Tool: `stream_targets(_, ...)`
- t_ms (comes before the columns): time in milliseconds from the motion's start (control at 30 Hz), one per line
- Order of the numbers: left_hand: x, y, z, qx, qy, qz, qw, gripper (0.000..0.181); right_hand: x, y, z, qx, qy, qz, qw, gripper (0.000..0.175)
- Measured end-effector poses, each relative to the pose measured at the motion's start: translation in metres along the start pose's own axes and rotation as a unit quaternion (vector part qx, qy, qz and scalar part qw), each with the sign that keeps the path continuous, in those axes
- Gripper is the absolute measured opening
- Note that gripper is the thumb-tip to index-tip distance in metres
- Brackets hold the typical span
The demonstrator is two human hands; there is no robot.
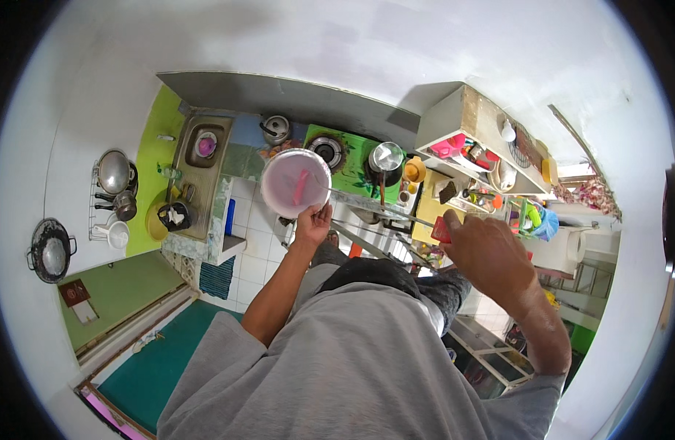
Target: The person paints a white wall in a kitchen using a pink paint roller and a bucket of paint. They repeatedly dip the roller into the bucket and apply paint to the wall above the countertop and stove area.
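Note:
My left hand (314, 224) grips the near rim of a round white bucket (322, 204), which has pale pinkish paint or liquid inside. A long thin metal rod runs from the bucket to a red handle (441, 230), and my right hand (483, 256) is closed round this handle. At the rod's far end a pink roller (300, 187) lies inside the bucket, its frame wire bent beside it. The bucket is held up above floor level, in front of the counter as seen from here.
Below stand a green two-burner gas stove (351, 144) with a pan (385, 159), a kettle (276, 129) and a steel sink (208, 135). A loaded wall shelf (483, 118) is at the right. Metal rails, perhaps a ladder (359, 240), show near my feet. Pans hang at left.

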State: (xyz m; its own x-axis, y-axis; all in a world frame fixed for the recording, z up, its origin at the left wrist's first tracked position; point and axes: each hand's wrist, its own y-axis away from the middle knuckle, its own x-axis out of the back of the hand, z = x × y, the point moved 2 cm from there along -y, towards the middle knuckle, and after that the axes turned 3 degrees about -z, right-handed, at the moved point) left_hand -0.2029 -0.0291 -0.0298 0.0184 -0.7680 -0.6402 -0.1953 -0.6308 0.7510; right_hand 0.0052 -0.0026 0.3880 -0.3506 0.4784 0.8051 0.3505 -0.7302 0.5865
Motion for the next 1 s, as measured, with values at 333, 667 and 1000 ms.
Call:
stream_targets(333, -0.047, -0.014, 0.009, -0.075, 0.022, -0.153, 0.985, 0.026, -0.072, 0.014, -0.017, -0.035, -0.188, 0.061, 0.98, 0.032)
stream_targets(667, -0.092, -0.016, -0.006, -0.061, 0.076, -0.131, 0.987, 0.029, -0.12, 0.014, -0.052, -0.089, -0.306, 0.098, 0.943, 0.033)
stream_targets(1000, -0.078, -0.015, -0.005, -0.098, 0.052, -0.097, 0.989, 0.03, -0.114, 0.028, -0.033, -0.062, -0.308, 0.094, 0.945, 0.034)
